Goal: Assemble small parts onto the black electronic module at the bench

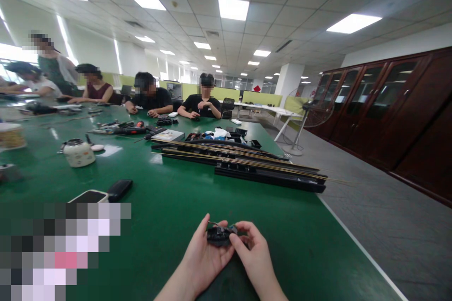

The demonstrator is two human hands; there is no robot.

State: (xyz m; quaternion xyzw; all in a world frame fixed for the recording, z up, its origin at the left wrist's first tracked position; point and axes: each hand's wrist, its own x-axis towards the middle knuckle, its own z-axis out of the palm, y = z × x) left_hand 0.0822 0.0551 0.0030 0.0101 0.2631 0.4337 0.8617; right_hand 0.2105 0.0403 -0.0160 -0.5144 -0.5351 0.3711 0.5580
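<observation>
A small black plastic part (218, 237), with what looks like a thin wire at its top, is held over the near part of the green table (169, 225). My left hand (206, 251) cradles it from below and the left side, palm up, with the thumb raised along its edge. The thumb and fingers of my right hand (252, 247) close on its right end, where a small greyish-blue piece (233, 229) shows between them. The underside of the part is hidden by my fingers, and its exact kind is too small to make out.
Long black trays (268, 178) with thin brass-coloured rods lie beyond my hands. A white jar (78, 153), a black object (120, 189) and a white-framed device (90, 196) are to the left. Several people sit across the table. A standing fan (305, 117) is right of the table.
</observation>
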